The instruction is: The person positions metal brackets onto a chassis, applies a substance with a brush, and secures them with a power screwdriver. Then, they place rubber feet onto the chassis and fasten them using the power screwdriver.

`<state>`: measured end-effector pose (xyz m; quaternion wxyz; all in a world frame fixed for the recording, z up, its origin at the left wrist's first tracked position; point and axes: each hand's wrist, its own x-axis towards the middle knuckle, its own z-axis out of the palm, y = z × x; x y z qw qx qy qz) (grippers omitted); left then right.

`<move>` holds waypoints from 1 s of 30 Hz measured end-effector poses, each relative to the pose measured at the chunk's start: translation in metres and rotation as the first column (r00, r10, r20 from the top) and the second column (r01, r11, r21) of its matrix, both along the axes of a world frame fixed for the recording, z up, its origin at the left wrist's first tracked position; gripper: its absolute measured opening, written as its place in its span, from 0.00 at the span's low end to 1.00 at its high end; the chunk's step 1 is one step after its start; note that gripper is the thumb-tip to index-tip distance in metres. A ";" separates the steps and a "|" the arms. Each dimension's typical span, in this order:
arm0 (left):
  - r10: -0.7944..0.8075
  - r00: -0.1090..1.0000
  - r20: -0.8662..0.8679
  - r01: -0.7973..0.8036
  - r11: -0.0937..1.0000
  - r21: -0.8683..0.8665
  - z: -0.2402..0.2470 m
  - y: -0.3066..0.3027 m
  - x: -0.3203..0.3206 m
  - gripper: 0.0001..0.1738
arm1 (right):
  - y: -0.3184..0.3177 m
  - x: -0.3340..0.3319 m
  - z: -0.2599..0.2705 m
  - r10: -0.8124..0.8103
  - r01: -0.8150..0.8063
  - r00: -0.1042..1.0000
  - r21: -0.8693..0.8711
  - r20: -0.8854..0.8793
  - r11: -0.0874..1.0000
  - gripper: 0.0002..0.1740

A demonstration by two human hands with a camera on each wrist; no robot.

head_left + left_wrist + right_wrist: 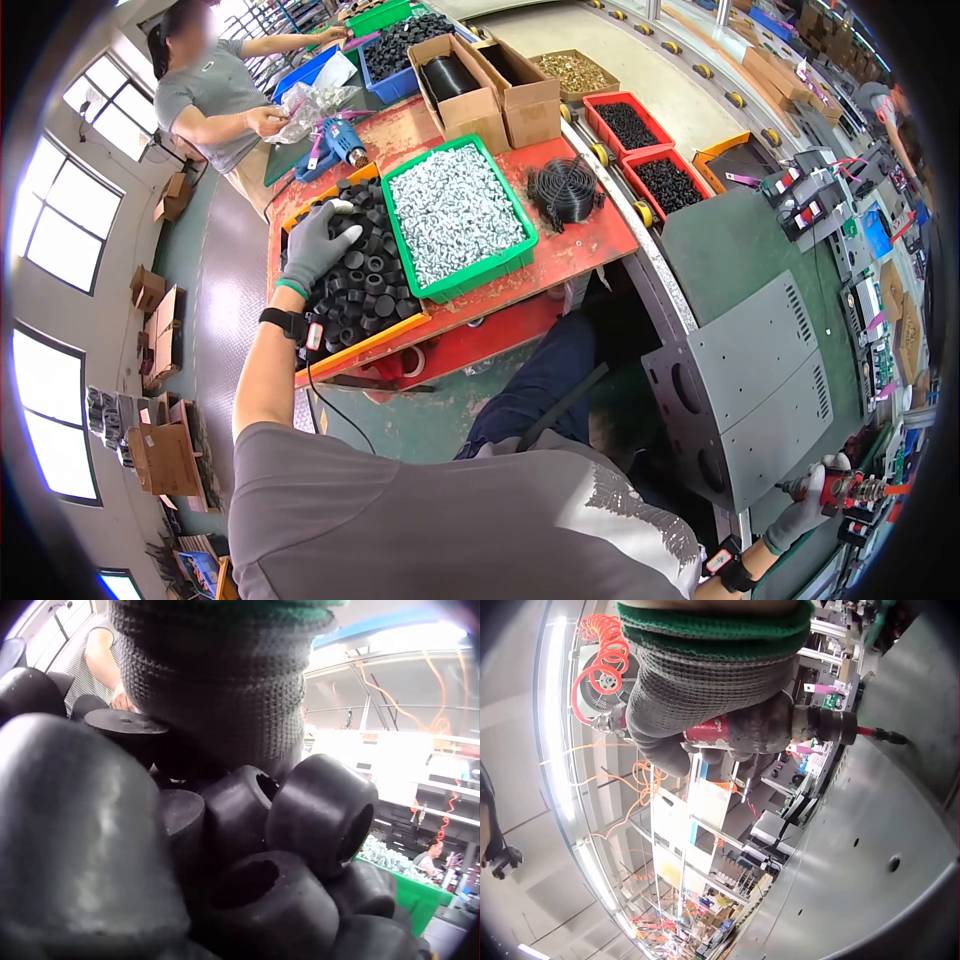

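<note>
My gloved left hand [318, 247] reaches into an orange bin [375, 338] of black rubber feet [372, 285]. Its thumb and forefinger lie apart on the pile; the other fingertips are partly hidden. Hollow round rubber feet [322, 814] crowd close around that glove in the left wrist view. At the lower right, my gloved right hand [803, 512] grips a red air screwdriver [761, 729], fingers wrapped round its body. The driver's bit [885, 736] points over a grey sheet-metal panel [755, 390] with holes and slots.
A green tray [462, 285] of silvery screws stands beside the bin. Behind are a cable coil [567, 190], cardboard boxes [448, 95] and red bins [665, 185] of black parts. A blue heat gun [338, 145] lies near another person [215, 100]. A coiled red hose [604, 652] feeds the driver.
</note>
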<state>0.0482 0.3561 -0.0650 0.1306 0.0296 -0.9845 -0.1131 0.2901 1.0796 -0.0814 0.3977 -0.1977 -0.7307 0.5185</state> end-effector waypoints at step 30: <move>-0.213 0.975 -0.069 0.116 0.219 0.969 0.097 0.094 -0.025 0.12 | 0.016 0.006 -0.008 0.074 -0.092 0.993 -0.231 -0.087 0.969 0.23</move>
